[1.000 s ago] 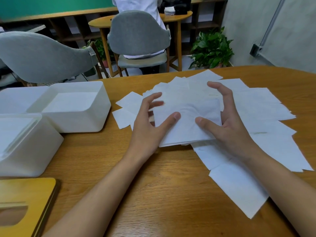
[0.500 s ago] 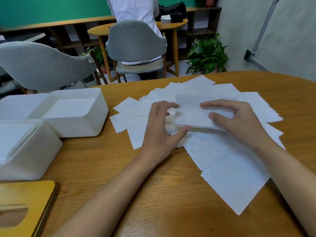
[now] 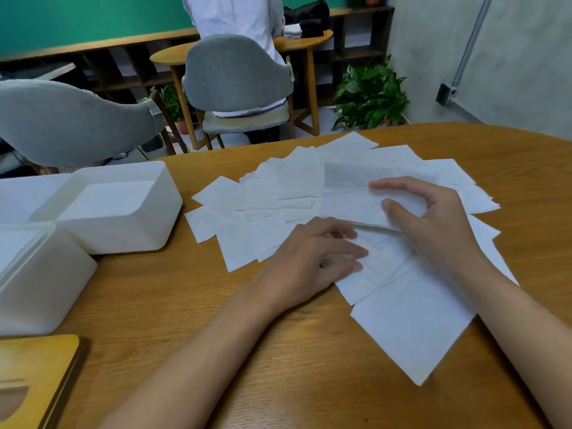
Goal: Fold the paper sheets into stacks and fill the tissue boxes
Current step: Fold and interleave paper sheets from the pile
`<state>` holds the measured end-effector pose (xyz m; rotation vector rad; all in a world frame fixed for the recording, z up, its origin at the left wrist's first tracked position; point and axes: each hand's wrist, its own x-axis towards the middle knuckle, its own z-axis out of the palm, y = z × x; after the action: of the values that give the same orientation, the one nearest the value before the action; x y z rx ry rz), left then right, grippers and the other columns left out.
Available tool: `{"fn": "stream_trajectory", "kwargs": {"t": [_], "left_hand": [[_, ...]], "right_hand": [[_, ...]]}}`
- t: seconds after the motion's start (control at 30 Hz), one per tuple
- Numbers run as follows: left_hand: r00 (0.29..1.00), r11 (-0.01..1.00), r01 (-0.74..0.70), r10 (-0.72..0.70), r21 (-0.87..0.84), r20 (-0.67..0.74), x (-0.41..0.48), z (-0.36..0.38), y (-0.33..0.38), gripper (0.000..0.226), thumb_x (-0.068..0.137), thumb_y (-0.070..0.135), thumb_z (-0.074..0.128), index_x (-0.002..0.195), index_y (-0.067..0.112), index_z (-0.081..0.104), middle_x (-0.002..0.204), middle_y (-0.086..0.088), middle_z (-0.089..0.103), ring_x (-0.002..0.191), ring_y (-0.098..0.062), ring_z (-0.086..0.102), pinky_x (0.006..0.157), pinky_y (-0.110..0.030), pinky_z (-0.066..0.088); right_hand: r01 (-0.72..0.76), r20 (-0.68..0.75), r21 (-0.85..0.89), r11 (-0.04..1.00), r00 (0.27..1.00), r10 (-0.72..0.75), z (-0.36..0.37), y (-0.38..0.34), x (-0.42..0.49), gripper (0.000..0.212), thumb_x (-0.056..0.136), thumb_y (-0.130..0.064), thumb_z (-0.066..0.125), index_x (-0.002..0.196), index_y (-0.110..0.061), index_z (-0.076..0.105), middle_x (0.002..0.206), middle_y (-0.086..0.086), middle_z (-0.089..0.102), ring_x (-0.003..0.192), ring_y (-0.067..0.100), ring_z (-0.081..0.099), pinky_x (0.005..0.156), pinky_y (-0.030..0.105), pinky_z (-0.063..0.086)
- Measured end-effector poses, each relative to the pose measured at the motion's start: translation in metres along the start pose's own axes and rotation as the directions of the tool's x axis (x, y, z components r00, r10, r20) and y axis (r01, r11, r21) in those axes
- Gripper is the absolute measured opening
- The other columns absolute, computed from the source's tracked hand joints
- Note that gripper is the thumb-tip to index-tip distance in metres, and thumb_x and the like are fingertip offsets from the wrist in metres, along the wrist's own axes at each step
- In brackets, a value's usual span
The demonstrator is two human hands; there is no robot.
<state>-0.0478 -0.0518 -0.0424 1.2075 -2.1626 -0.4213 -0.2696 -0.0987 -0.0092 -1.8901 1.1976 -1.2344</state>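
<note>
Head view, looking down at a wooden table (image 3: 192, 329).

- Paper sheets (image 3: 414, 323): white, loose, fanned and overlapping across the middle and right of the table. The edges in the heap run together, so they cannot be counted.
- Right hand (image 3: 433, 224): fingers curled narrow, the thumb and forefinger pinching the right end of a folded sheet (image 3: 349, 202). The sheet is raised a little over the heap, with its near edge off the sheets below. The back part shows a grey shadowed band. The palm hides the sheet's right end.
- Left hand (image 3: 309, 261): lies on the near side of the heap, fingers loosely stretched toward the right and touching the sheets. The fingertips are blurred, and nothing shows clasped in them. The hand covers the sheets beneath it.
- Open white tissue box (image 3: 161, 212): on the table to the left of the heap, apart from it. The inside shows a flat white surface, and paper or bare bottom cannot be told apart.
- Second white box (image 3: 46, 292): nearer, touching the first box. The left frame edge cuts it off and its top is hard to read.
- Wooden lid (image 3: 37, 373): in the lower left corner, with a slot opening, partly out of frame.
- Beyond the table: two grey chairs, a potted plant (image 3: 371, 94), and a seated person in white, cut off at the top.
</note>
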Motion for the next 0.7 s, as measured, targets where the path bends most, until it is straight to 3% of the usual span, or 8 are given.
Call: {"fn": "stream_trajectory", "kwargs": {"t": [0.4,0.57,0.7], "left_hand": [[0.995,0.986,-0.082,0.091,0.145,-0.051,0.000,0.005,0.006,0.009,0.101,0.020,0.069,0.107,0.018,0.075,0.112,0.007,0.063,0.103,-0.015,0.058,0.083,-0.040,0.052],[0.997,0.999,-0.002,-0.002,0.043,0.084,-0.003,-0.005,0.002,0.036,0.091,0.042,0.077,0.125,0.034,0.071,0.121,0.018,0.057,0.117,-0.004,0.052,0.096,-0.029,0.047],[0.997,0.997,-0.018,0.013,0.068,0.074,0.001,-0.003,0.005,0.039,0.090,0.050,0.078,0.126,0.036,0.074,0.118,0.017,0.056,0.113,-0.004,0.051,0.093,-0.033,0.049]], "right_hand": [[0.004,0.015,-0.011,1.000,1.000,-0.004,0.007,0.004,-0.001,0.032,0.097,-0.002,0.065,0.117,-0.025,0.077,0.120,-0.023,0.071,0.119,-0.011,0.059,0.099,0.003,0.039],[0.011,0.023,-0.033,0.999,1.000,-0.010,0.009,0.007,0.000,0.034,0.097,-0.003,0.065,0.117,-0.027,0.077,0.121,-0.022,0.072,0.121,-0.008,0.059,0.102,0.005,0.039],[0.017,0.030,-0.018,1.000,0.999,-0.016,0.008,0.010,0.001,0.035,0.097,-0.001,0.065,0.117,-0.026,0.077,0.120,-0.020,0.073,0.121,-0.005,0.061,0.103,0.009,0.041]]}}
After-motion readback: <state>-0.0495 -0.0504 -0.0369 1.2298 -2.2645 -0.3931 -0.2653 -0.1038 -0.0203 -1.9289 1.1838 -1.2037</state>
